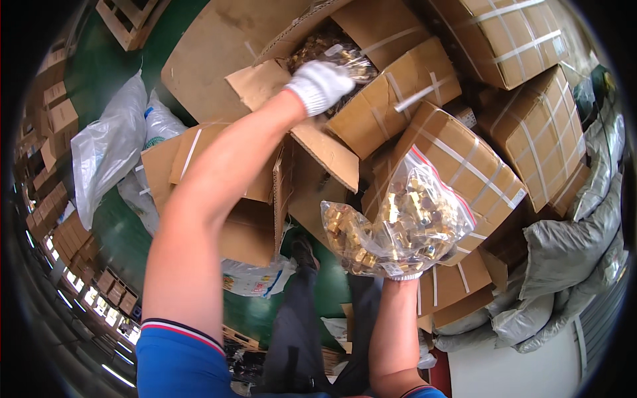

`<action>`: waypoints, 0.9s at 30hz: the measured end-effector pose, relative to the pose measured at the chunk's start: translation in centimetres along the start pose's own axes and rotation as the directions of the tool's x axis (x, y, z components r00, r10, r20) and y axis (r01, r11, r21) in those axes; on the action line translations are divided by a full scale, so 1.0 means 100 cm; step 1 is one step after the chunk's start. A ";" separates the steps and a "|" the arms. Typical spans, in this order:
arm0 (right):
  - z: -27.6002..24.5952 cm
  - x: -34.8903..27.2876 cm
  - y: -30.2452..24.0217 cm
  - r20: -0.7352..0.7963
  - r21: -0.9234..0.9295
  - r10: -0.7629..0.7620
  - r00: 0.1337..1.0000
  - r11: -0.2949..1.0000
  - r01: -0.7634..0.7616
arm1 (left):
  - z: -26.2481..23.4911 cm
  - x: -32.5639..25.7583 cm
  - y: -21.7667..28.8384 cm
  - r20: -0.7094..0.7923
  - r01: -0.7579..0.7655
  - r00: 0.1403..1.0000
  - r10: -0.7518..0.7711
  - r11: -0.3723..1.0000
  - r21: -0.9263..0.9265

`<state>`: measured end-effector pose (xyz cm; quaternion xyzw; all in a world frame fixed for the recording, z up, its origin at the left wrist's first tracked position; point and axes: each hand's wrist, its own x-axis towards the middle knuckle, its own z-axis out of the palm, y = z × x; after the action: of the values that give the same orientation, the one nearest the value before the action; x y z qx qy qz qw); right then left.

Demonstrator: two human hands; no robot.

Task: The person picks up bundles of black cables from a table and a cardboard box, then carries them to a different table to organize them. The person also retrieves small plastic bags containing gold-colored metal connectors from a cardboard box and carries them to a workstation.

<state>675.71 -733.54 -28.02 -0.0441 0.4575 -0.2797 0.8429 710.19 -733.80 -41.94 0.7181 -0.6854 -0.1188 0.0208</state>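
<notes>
In a white knitted glove, my left hand (pixel 321 86) reaches over the rim of an open carton (pixel 391 99) at the top centre. It is right beside a clear bag of brass fittings (pixel 335 53) in that carton; motion smears its fingers, so I cannot tell whether they grip the bag. Lower right, my right hand (pixel 403 276) bears a clear zip bag of brass fittings (pixel 424 215) with a red seal line. A second clear bag of fittings (pixel 346 240) rests against it on the left. The bags hide most of that glove and its fingers.
Strapped cartons (pixel 507 36) are stacked to the right. Grey sacks (pixel 564 245) pile up beyond them. An opened carton (pixel 245 232) stands below my left forearm. White plastic sacks (pixel 113 146) lie on the green floor at left, and a wooden pallet (pixel 133 23) is behind.
</notes>
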 end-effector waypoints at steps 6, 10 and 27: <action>0.005 0.000 -0.005 -0.006 0.047 -0.060 0.998 0.997 0.060 | -0.035 -0.077 -0.036 -0.192 0.290 0.937 -0.292 0.956 -0.042; 0.008 -0.002 -0.019 -0.030 0.060 -0.148 0.989 0.987 0.150 | -0.041 -0.051 -0.030 0.066 0.506 0.863 -0.502 0.859 -0.083; 0.002 -0.021 -0.096 0.004 -0.105 -0.552 0.834 0.829 0.549 | -0.001 0.049 0.010 0.415 0.392 0.796 -0.440 0.898 0.200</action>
<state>670.80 -740.56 -23.15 -0.2131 0.4500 -0.4874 0.7173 709.40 -738.72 -42.30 0.8038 -0.5018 -0.2474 -0.2023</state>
